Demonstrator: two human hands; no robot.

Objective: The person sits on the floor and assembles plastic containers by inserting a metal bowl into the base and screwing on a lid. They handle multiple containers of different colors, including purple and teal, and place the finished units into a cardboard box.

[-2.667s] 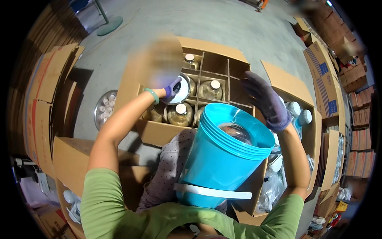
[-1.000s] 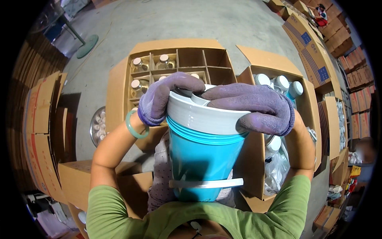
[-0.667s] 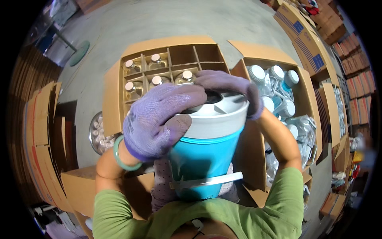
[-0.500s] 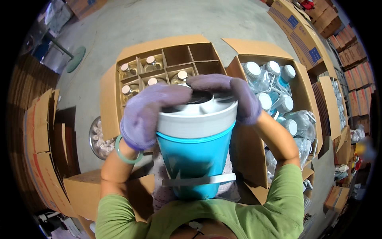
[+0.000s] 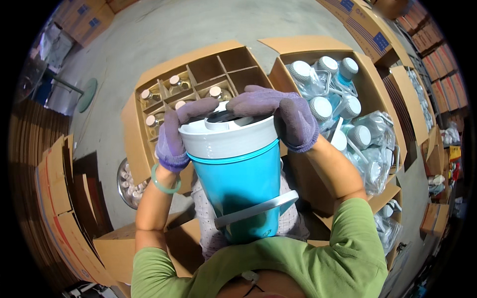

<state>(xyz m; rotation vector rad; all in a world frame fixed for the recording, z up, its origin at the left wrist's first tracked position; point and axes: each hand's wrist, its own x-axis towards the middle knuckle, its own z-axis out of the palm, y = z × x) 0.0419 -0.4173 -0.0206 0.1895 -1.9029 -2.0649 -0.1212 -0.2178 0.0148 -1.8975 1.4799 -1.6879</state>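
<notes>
A bright blue bucket (image 5: 238, 181) stands tilted against my front, its light grey handle (image 5: 256, 208) hanging across the lower part. A light grey lid (image 5: 231, 141) with a dark round opening in its top covers the bucket. My left hand (image 5: 176, 129), in a purple glove, grips the lid's left edge with its fingers curved over the top. On the far right edge my right hand (image 5: 283, 114), gloved the same way, clasps the lid, fingers reaching across it. The palms and some fingertips are hidden.
Beyond the bucket lies a divided carton (image 5: 130, 116) holding several clear bottles (image 5: 154, 120) with pale caps. An open carton (image 5: 310, 43) at right holds bagged bottles with white dimpled caps (image 5: 322, 108). A metal bowl (image 5: 120, 181) of small pale caps sits at left.
The lid and bucket have shifted slightly left and turned a little, and the handle now hangs at a slant. Both hands have moved with the lid, still on its rim.
</notes>
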